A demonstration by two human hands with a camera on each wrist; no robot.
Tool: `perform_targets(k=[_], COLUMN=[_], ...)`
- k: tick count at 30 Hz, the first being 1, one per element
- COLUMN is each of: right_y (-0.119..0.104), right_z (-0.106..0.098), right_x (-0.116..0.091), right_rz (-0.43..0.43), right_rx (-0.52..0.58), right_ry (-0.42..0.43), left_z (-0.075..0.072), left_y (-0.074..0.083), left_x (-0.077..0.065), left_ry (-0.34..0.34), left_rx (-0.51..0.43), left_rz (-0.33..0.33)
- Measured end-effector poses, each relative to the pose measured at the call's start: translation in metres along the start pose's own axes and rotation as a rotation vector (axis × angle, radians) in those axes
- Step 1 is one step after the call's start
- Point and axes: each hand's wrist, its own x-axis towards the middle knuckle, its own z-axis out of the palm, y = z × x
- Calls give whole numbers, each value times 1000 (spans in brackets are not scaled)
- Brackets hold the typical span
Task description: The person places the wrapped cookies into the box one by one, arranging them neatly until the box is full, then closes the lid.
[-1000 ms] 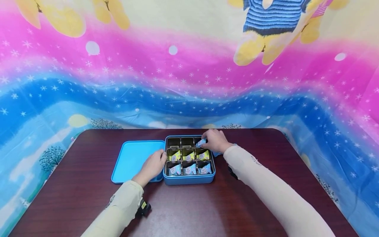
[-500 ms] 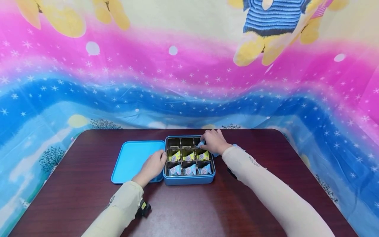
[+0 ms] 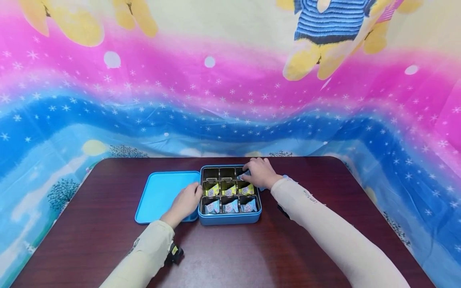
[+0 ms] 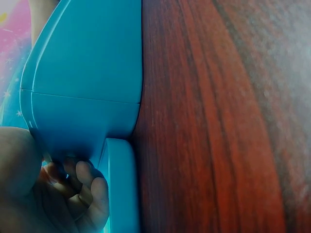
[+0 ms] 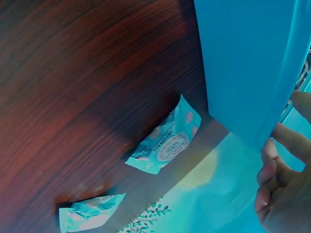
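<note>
Near frame center, your right hand [image 3: 262,173] pinches a packet [image 3: 244,175], likely light, slick, best held mid-body; your left hand [image 3: 185,201]'s grip is unclear.

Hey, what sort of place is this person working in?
Probably a staged tabletop filming spot: a snowflake-printed fabric backdrop stands behind and beside the wood-grain table, and a small black device sits by the left sleeve.

Room before box [image 3: 230,219], lid [image 3: 158,196] alongside
</note>
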Motion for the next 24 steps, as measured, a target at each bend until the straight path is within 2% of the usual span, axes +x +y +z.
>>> perform_targets(k=[13, 24], right_y=[9, 11], right_z=[2, -5], right_x=[-1, -7], right_rz=[-40, -24], right_rx=[61, 105], right_ry=[67, 100], left_z=[0, -1], left_y=[1, 1], left_x=[-1, 0], left_ry=[-6, 1], left_rx=[-8, 1], left_rz=[-7, 0])
